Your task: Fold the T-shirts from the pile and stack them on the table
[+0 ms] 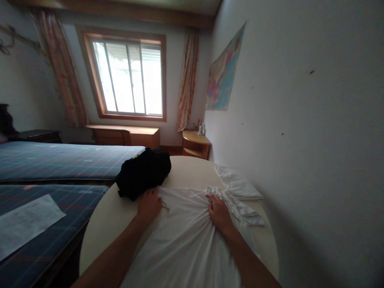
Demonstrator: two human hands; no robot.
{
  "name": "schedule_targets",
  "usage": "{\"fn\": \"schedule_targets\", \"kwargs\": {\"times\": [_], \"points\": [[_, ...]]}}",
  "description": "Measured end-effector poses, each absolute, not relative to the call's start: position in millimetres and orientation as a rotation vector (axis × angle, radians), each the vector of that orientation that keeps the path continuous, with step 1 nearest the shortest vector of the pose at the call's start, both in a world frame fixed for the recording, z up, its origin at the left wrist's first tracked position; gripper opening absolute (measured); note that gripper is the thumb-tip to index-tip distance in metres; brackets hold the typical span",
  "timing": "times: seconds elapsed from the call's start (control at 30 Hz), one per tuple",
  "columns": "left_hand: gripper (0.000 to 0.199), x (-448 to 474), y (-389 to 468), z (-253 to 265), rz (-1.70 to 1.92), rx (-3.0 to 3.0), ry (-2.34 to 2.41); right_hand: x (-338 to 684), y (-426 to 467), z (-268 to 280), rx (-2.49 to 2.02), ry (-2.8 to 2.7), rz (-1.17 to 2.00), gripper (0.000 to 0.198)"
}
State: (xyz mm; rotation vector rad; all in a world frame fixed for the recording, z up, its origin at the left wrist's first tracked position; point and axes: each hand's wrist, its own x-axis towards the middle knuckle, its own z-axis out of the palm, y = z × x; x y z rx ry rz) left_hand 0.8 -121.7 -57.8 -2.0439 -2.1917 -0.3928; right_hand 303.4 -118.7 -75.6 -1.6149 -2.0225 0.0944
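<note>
A white T-shirt (186, 240) lies spread over the round table, its lower part running toward me. My right hand (220, 212) is closed on a bunched fold of it, and creases fan out from those fingers. At the shirt's far left corner, the curled fingers of my left hand (149, 206) pinch the edge; the fingertips are partly hidden. A black piece of clothing (144, 170), bundled up, lies just beyond my left hand. Right of the shirt, against the wall, rests a folded white cloth (240, 184).
The round cream table (99, 236) stands against the white wall (315, 160). Left of it are two blue plaid mattresses (66, 160), the nearer with a sheet of paper (30, 224). A low wooden desk (141, 134) and a corner shelf (196, 138) stand near the window (126, 76).
</note>
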Motion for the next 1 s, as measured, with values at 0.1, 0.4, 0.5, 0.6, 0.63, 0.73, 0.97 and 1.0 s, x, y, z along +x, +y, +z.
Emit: {"fn": "schedule_targets", "kwargs": {"times": [0.1,0.4,0.5,0.6,0.63,0.73,0.97,1.0], "points": [[0.026,-3,-121,-61,-0.449,-2.129,-2.175,308,-115,-79,-1.599,-2.034,0.122,0.042],[0.036,-4,-106,-50,-1.708,-2.007,-2.185,312,-108,-87,-1.611,-2.068,0.137,0.043],[0.052,0,-107,-62,-2.009,-2.316,-1.963,310,-107,-86,-1.662,-2.076,0.147,0.048],[0.071,9,-113,-70,-1.788,-2.658,-1.875,308,-109,-83,-1.707,-2.089,0.170,0.053],[0.074,12,-115,-71,-1.685,-2.709,-1.869,308,-110,-83,-1.715,-2.097,0.177,0.054],[0.065,15,-116,-66,-1.520,-2.609,-1.936,308,-111,-82,-1.738,-2.103,0.183,0.055],[0.056,14,-115,-61,-1.566,-2.561,-1.975,307,-111,-82,-1.731,-2.104,0.185,0.054],[0.059,15,-115,-64,-1.539,-2.592,-1.973,307,-111,-81,-1.730,-2.103,0.186,0.054]]}}
